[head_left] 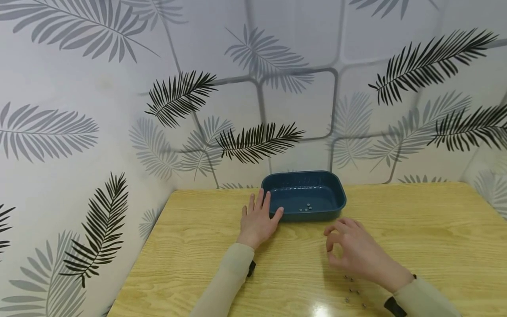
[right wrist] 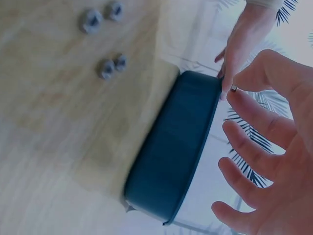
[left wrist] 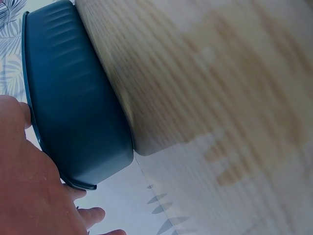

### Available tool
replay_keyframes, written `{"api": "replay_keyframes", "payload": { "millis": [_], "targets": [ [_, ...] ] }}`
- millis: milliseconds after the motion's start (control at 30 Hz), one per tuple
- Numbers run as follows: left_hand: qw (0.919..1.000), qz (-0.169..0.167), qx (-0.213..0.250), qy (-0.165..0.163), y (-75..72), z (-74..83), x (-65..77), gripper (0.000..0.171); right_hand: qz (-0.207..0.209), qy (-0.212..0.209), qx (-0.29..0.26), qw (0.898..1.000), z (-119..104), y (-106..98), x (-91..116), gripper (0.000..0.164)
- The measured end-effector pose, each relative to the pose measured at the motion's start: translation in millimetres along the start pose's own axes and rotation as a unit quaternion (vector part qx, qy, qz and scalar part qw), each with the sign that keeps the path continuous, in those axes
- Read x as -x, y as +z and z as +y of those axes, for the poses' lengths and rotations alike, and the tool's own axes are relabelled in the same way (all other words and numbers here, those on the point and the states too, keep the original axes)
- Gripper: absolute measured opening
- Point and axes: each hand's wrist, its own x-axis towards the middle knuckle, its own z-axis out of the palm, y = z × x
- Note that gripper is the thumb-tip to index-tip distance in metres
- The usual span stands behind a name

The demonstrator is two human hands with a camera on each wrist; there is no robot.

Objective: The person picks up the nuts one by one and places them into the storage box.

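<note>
Left hand [head_left: 259, 222] against a dark blue, rectangular, round-cornered tray [head_left: 301, 216]; right hand [head_left: 356, 251] pinching a small silvery metal piece [right wrist: 234, 88].
The left hand spreads its fingers, touching the tray's left end and near rim. The tray lies ahead of and between the hands on a yellow wood-grain table [head_left: 198, 246], open side up, its long axis running left to right; four small metal nuts [head_left: 306, 210] sit inside, near its front wall. The right hand holds its piece between thumb and forefinger, other fingers loosely bent; more silvery nuts [head_left: 347, 300] lie scattered just below it.
</note>
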Motion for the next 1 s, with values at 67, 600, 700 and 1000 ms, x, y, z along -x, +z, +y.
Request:
{"api": "replay_keyframes", "payload": {
  "millis": [67, 600, 700, 1000],
  "targets": [
    [1.0000, 0.000, 0.000, 0.000, -0.1, -0.3, -0.3, 0.075, 0.012, -0.002, -0.002, 1.000, 2, -2, -4, 0.018],
    [1.0000, 0.003, 0.005, 0.000, 1.2, -0.3, 0.2, 0.075, 0.063, 0.002, 0.001, 0.998, 16, -8, -27, 0.018],
    [1.0000, 0.004, 0.007, 0.002, 1.3, -0.8, -0.4, 0.075, 0.073, 0.004, 0.005, 0.997, 20, -9, -32, 0.017],
    [1.0000, 0.003, 0.008, 0.003, 1.4, -0.2, 0.6, 0.074, 0.075, 0.042, -0.013, 0.996, 30, -8, -49, 0.016]
  ]
}}
